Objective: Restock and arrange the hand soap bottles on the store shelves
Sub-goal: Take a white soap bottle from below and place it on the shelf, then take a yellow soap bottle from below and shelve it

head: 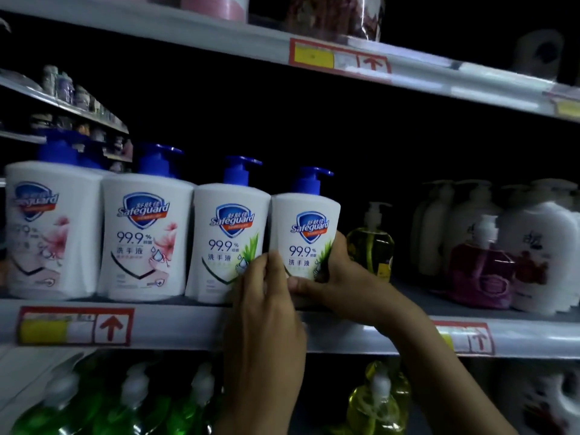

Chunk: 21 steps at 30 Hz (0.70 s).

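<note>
Several white Safeguard soap bottles with blue pumps stand in a row on the middle shelf (pixel 188 324). The rightmost bottle (pixel 306 233), with a green leaf label, stands upright at the shelf's front edge. My right hand (pixel 339 277) wraps its lower right side, thumb under the front. My left hand (pixel 266 296) presses its fingers on the lower left side of that bottle, in the gap to the neighbouring green-label bottle (pixel 226 240). Two pink-label bottles (pixel 144 237) stand further left.
A yellow clear pump bottle (pixel 373 243) stands just right of my right hand, then a purple bottle (pixel 480 274) and white bottles (pixel 539 246). Green bottles (pixel 131 403) and another yellow one (pixel 379 400) fill the shelf below. An upper shelf (pixel 408 70) runs overhead.
</note>
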Each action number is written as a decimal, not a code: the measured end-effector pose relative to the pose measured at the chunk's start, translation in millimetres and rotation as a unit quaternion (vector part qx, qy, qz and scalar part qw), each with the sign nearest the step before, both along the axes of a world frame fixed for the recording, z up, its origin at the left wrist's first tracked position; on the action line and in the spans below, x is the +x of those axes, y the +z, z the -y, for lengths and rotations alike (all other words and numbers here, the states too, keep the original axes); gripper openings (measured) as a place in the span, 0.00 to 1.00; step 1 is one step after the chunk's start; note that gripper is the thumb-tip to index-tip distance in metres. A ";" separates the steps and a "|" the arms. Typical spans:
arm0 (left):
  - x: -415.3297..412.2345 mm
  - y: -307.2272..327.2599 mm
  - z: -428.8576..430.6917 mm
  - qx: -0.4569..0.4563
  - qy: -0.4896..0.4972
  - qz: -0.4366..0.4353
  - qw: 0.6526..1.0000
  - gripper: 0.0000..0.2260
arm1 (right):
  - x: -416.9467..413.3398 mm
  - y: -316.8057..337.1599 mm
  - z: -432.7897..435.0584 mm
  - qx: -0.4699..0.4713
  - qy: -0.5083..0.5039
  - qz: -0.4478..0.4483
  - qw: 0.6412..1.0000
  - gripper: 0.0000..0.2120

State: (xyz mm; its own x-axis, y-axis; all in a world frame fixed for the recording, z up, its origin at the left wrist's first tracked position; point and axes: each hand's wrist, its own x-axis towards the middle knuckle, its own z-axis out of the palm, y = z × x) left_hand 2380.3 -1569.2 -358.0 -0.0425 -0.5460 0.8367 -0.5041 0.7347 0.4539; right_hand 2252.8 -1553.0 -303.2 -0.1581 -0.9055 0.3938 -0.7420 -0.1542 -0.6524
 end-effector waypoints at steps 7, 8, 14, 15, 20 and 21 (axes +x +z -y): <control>-1.1 -11.8 -10.2 -0.090 -0.052 -0.063 0.993 0.16 | -94.1 25.1 8.6 -0.182 -0.245 0.131 0.943 0.33; -3.5 -14.6 -11.4 -0.099 -0.059 -0.060 0.992 0.15 | -108.1 25.6 12.8 -0.163 -0.240 0.154 0.944 0.37; -25.9 -26.6 -26.2 -0.093 -0.133 -0.055 0.985 0.12 | -145.3 8.9 43.4 -0.009 -0.190 0.176 0.966 0.59; -29.8 -28.9 -27.3 -0.087 -0.147 -0.046 0.984 0.11 | -148.9 8.9 46.9 -0.008 -0.195 0.177 0.965 0.59; -39.6 -30.3 -27.9 -0.060 -0.172 -0.014 0.983 0.10 | -114.9 15.0 22.4 -0.003 -0.263 0.033 0.964 0.51; -40.8 -28.7 -27.3 -0.057 -0.170 -0.013 0.984 0.11 | -109.8 14.1 14.1 -0.006 -0.245 0.007 0.970 0.49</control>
State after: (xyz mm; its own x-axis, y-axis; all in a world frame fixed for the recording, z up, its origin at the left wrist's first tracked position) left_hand 2339.5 -1541.8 -386.7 -0.1849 -0.4069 0.8946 -0.2092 0.9057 0.3687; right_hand 2143.0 -1567.1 -289.1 -0.5737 -0.7161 0.3977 -0.7187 0.2073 -0.6637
